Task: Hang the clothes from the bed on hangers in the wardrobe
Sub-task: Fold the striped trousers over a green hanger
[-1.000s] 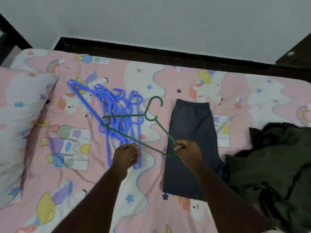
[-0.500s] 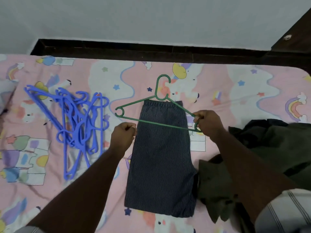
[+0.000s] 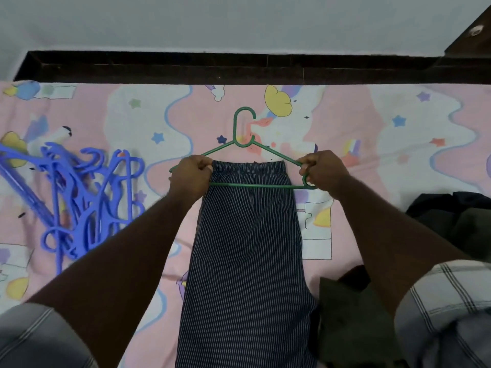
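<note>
Between your hands, green hanger (image 3: 245,155) over striped trousers (image 3: 247,248), left hand (image 3: 191,176) and right hand (image 3: 322,170) gripping its ends, blue hangers (image 3: 79,192) left.

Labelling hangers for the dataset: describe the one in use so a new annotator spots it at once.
On the pink cartoon-print bedsheet, find the striped dark trousers laid flat in the middle. Across their waistband lies the green hanger, gripped at its ends by the left hand and right hand. It is the only green one; the blue hangers lie piled to the left.
</note>
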{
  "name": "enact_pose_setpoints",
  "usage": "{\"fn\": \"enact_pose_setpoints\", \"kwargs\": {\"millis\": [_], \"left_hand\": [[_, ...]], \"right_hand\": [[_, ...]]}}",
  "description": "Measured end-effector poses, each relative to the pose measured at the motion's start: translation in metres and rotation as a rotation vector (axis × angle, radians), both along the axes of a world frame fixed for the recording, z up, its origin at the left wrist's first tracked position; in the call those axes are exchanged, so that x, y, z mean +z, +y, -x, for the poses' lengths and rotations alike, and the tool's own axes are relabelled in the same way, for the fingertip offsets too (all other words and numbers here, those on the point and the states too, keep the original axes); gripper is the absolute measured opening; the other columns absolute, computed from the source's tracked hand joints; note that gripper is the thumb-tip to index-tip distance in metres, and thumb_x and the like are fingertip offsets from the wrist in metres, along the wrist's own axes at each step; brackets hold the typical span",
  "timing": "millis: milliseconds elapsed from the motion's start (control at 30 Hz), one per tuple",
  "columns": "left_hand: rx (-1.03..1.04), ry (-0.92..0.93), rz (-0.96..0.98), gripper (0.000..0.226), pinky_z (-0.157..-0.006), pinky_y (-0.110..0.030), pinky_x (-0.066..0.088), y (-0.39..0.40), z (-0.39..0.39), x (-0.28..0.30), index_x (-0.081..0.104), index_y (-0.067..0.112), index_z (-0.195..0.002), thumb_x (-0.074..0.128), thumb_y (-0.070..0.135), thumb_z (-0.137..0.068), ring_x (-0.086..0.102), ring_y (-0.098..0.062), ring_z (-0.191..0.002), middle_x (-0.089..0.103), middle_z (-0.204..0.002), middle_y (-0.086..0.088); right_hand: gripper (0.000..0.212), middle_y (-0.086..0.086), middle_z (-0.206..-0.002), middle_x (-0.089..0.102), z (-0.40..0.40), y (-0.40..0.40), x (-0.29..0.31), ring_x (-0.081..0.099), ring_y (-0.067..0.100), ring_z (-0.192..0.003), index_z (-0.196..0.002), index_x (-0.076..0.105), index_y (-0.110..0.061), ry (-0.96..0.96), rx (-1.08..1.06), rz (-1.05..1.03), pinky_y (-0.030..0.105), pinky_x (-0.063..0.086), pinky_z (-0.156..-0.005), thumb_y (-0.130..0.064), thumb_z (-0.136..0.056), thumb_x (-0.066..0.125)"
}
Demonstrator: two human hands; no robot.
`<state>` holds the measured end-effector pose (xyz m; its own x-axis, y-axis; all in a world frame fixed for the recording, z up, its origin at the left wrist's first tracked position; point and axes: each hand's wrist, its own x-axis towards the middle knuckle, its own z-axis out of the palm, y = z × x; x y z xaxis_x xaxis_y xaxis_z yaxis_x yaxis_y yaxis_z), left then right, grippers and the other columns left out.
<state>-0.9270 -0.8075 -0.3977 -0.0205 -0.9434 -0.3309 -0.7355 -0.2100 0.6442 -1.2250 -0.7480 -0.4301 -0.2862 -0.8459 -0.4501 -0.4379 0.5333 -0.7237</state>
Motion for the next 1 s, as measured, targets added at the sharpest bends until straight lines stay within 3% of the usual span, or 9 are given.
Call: {"fn": "enact_pose_setpoints", "kwargs": {"millis": [133, 300, 433, 600, 667, 733, 900, 1000], "left_hand": [[-0.048, -0.047, -0.048, 0.029, -0.103, -0.04, 0.048, -0.022, 0.002, -0.02, 0.071, 0.016, -0.12, 0.064, 0.021, -0.092, 0.064, -0.026, -0.113, 0.072, -0.118, -0.005], [-0.14, -0.045, -0.155, 0.026, -0.096, -0.045, 0.052, -0.036, 0.004, -0.032, 0.071, 0.01, -0.111, 0.067, 0.028, -0.092, 0.065, -0.032, -0.103, 0.072, -0.105, -0.011], [-0.171, -0.025, -0.16, 0.024, -0.092, -0.047, 0.054, -0.04, 0.006, -0.035, 0.072, 0.007, -0.103, 0.065, 0.028, -0.094, 0.065, -0.034, -0.098, 0.071, -0.099, -0.015], [-0.141, 0.065, -0.215, 0.023, -0.091, -0.049, 0.054, -0.043, 0.003, -0.036, 0.073, 0.007, -0.102, 0.067, 0.028, -0.093, 0.065, -0.033, -0.096, 0.071, -0.102, -0.017], [-0.126, 0.093, -0.23, 0.022, -0.092, -0.048, 0.053, -0.044, 0.003, -0.034, 0.072, 0.007, -0.101, 0.069, 0.027, -0.093, 0.063, -0.028, -0.092, 0.071, -0.104, -0.016], [-0.097, 0.14, -0.259, 0.018, -0.093, -0.047, 0.054, -0.046, 0.002, -0.034, 0.071, 0.009, -0.1, 0.072, 0.025, -0.091, 0.061, -0.023, -0.09, 0.07, -0.102, -0.015], [-0.048, 0.241, -0.379, 0.027, -0.091, -0.041, 0.054, -0.05, -0.003, -0.037, 0.069, 0.009, -0.114, 0.074, 0.021, -0.09, 0.062, -0.023, -0.095, 0.069, -0.103, -0.011], [-0.056, 0.257, -0.411, 0.027, -0.09, -0.038, 0.054, -0.051, -0.006, -0.039, 0.069, 0.01, -0.118, 0.071, 0.015, -0.092, 0.062, -0.024, -0.097, 0.068, -0.107, -0.011]], "right_hand": [[0.036, 0.011, -0.084, 0.072, 0.004, -0.011, -0.012, 0.058, 0.017, -0.07, -0.102, 0.076, -0.006, 0.055, -0.017, 0.027, 0.023, 0.044, -0.067, 0.008, -0.084, 0.048], [0.032, 0.005, -0.088, 0.073, -0.002, -0.009, -0.016, 0.061, 0.02, -0.08, -0.098, 0.077, -0.012, 0.114, -0.04, 0.053, 0.036, 0.05, -0.081, -0.012, -0.076, 0.054], [0.021, 0.001, -0.098, 0.075, -0.005, -0.007, -0.02, 0.065, 0.018, -0.093, -0.101, 0.077, -0.011, 0.314, -0.003, 0.06, 0.023, 0.043, -0.086, -0.005, -0.088, 0.062], [0.023, 0.004, -0.104, 0.076, -0.017, -0.009, -0.016, 0.067, 0.026, -0.102, -0.106, 0.077, -0.013, 0.474, -0.073, 0.189, 0.025, 0.047, -0.087, -0.008, -0.088, 0.062], [0.022, 0.004, -0.103, 0.076, -0.027, -0.011, -0.011, 0.068, 0.021, -0.1, -0.106, 0.077, -0.012, 0.419, -0.053, 0.208, 0.016, 0.04, -0.081, -0.008, -0.089, 0.063], [0.018, 0.004, -0.102, 0.076, -0.034, -0.014, -0.01, 0.067, 0.02, -0.098, -0.105, 0.076, -0.013, 0.349, 0.008, 0.143, 0.016, 0.038, -0.078, -0.015, -0.09, 0.067], [0.021, 0.012, -0.099, 0.073, -0.041, -0.025, -0.017, 0.065, 0.03, -0.096, -0.102, 0.07, -0.006, 0.316, 0.148, -0.01, 0.031, 0.049, -0.085, -0.024, -0.092, 0.068], [0.027, 0.022, -0.095, 0.071, -0.041, -0.028, -0.02, 0.066, 0.035, -0.09, -0.098, 0.067, 0.003, 0.191, 0.122, -0.027, 0.045, 0.053, -0.086, -0.022, -0.09, 0.07]]}}
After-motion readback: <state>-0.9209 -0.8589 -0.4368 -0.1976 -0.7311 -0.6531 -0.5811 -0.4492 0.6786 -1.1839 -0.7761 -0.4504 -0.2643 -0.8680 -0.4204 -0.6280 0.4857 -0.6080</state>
